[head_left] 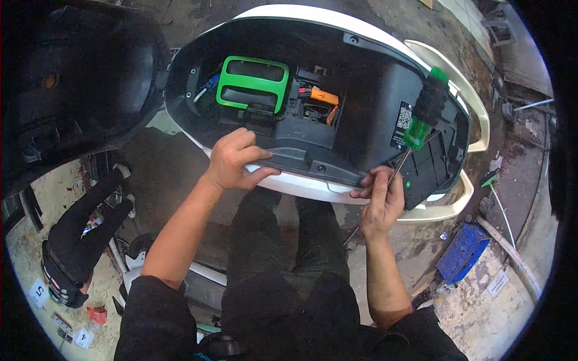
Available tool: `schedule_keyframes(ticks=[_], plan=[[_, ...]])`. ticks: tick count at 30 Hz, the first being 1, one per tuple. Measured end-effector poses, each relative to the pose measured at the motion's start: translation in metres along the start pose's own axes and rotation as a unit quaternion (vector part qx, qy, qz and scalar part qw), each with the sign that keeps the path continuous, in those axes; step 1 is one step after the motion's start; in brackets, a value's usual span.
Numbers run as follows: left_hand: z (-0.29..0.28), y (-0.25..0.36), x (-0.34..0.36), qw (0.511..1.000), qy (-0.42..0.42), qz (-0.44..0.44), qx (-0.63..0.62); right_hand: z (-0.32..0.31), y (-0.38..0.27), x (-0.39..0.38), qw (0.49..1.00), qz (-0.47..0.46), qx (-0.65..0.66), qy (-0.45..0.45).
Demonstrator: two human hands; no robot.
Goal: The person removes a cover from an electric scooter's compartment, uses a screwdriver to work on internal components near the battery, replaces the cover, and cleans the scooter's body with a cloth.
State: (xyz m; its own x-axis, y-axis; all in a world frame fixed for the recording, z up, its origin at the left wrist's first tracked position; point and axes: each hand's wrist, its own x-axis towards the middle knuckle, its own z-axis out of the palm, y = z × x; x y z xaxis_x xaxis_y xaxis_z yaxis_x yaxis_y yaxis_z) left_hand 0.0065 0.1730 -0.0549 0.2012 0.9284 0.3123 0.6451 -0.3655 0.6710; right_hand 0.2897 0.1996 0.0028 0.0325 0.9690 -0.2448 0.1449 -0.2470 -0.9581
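My left hand (238,161) grips the near rim (295,162) of the black storage compartment (373,90) in a white scooter body (310,184). My right hand (382,201) holds the shaft of a screwdriver (439,77), its green-and-black handle angled up to the right, with fingertips at the same rim. A dark ribbed panel (433,171) lies at the compartment's right end. Inside are a green bracket (253,76) and an orange connector (324,97) with wires. What my fingertips press on is partly hidden.
A raised black seat (72,90) is at upper left. Cream grab rails (478,120) flank the right end. A person in dark clothing (75,234) is at lower left. A blue tray (463,253) and a white-handled squeegee (503,216) lie at right.
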Motion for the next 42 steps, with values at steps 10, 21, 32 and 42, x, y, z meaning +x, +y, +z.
schedule_keyframes(ticks=[10, 21, 32, 42], plan=[[-0.002, -0.004, -0.004, 0.999, 0.022, -0.014, -0.044, 0.006, 0.002, 0.002, 0.997, -0.041, 0.047, 0.042], [0.018, 0.0, 0.001, 0.97, 0.115, -0.189, 0.105, 0.007, 0.009, 0.002, 0.992, -0.072, 0.099, 0.035], [0.034, -0.006, -0.003, 0.965, 0.19, -0.078, 0.162, 0.022, -0.01, -0.082, 0.965, 0.06, 0.242, -0.083], [0.031, -0.004, 0.001, 0.964, 0.191, -0.077, 0.166, -0.02, -0.078, -0.089, 0.993, -0.093, 0.06, 0.037]])
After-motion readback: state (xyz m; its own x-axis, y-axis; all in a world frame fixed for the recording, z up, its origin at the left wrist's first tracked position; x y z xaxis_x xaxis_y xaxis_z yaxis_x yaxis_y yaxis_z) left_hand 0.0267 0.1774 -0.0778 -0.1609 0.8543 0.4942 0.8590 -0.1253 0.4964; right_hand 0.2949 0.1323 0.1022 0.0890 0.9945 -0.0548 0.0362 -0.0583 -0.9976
